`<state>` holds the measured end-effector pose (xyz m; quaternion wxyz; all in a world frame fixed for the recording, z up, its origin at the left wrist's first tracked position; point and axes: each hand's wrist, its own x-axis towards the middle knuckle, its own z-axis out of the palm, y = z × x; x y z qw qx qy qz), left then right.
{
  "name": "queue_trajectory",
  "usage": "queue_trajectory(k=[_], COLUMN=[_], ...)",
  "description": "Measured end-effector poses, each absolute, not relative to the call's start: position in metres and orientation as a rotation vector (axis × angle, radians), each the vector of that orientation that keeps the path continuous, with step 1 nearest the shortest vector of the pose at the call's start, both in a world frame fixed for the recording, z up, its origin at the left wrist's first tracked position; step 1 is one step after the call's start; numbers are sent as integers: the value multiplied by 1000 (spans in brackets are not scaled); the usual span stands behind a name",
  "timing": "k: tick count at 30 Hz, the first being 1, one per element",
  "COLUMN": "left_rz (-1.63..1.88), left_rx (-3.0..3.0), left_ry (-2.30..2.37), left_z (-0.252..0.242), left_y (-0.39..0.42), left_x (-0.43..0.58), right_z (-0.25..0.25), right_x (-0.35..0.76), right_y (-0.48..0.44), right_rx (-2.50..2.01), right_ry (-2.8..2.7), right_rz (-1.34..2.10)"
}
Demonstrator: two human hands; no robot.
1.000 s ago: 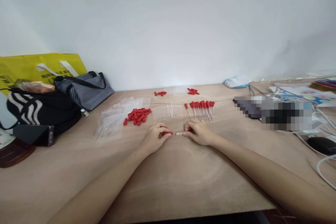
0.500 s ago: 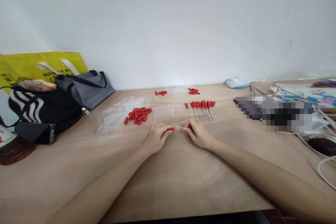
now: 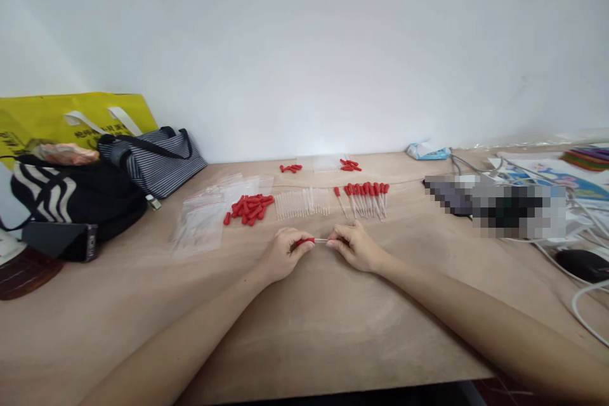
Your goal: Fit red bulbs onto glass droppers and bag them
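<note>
My left hand [image 3: 284, 252] pinches a small red rubber cap [image 3: 305, 242]. My right hand [image 3: 354, 246] pinches a thin clear tube [image 3: 321, 240], and the tube's end meets the cap between my two hands. Behind them on the wooden table [image 3: 304, 317] lie a heap of loose red caps [image 3: 250, 208], a row of bare clear tubes [image 3: 302, 203] and a row of tubes with red caps fitted [image 3: 365, 196].
Clear zip bags [image 3: 204, 219] lie left of the red heap. Black, striped and yellow bags [image 3: 71, 165] fill the far left. More caps and tubes [image 3: 333, 166] sit near the wall. Cables, papers and a blurred device [image 3: 514, 206] crowd the right.
My hands have closed the gap: the tube in my right hand now touches the cap in my left, where they were apart a second ago.
</note>
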<state>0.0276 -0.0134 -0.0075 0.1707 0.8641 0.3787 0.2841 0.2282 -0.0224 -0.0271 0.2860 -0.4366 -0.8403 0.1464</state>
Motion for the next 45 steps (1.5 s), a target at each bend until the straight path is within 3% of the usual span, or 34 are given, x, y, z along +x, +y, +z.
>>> queue_trajectory(k=[10,17,27,38,45], left_rz=[766,857,759,972,936], left_rx=[2601,2528,2477,2644,2723], left_ry=[997,954,875,822,758], left_z=[-13,-11,-11,-16,-17], left_y=[-14,-14,-14,-11,-11], left_x=[26,26,26,26,28], right_z=[-17,-20,-12,-22,-20], right_x=[231,233,236,226,225], right_y=[-25,-20,-18,-29,-26], right_rx=[-1127,-1001,-808,-1036,-1003], right_ry=[-2409,-2394,-2407,-2344,-2389], right_rz=[113,192,-387,142,228])
